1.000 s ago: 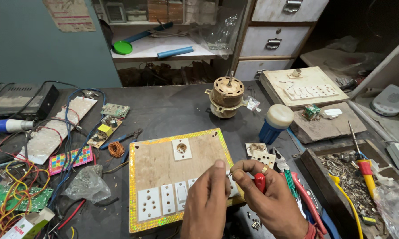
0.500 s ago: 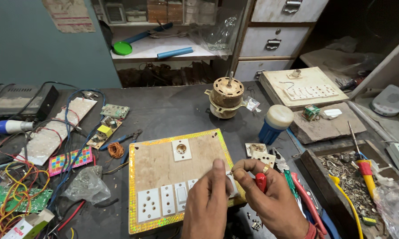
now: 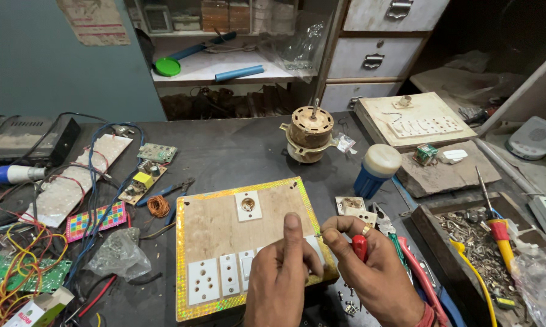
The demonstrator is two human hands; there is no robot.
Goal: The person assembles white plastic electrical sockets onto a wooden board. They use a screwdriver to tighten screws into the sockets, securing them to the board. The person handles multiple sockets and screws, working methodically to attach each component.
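A wooden switchboard (image 3: 221,227) with a shiny gold-edged border lies flat on the dark bench, carrying white sockets and switches along its near edge and a lamp holder near the top. My left hand (image 3: 280,278) presses on the board's near right corner, forefinger stretched out. Beside it, my right hand (image 3: 370,269) grips a red-handled screwdriver (image 3: 359,247) and pinches a small screw between thumb and forefinger at the board's right edge.
A fan motor (image 3: 309,134), a blue-and-white cap (image 3: 376,169), loose white sockets (image 3: 355,209) and pliers (image 3: 415,269) lie right of the board. A tray of screws (image 3: 473,233) holds another screwdriver (image 3: 497,227). Circuit boards (image 3: 143,178), tangled wires (image 3: 18,260) and a plastic bag (image 3: 115,254) crowd the left.
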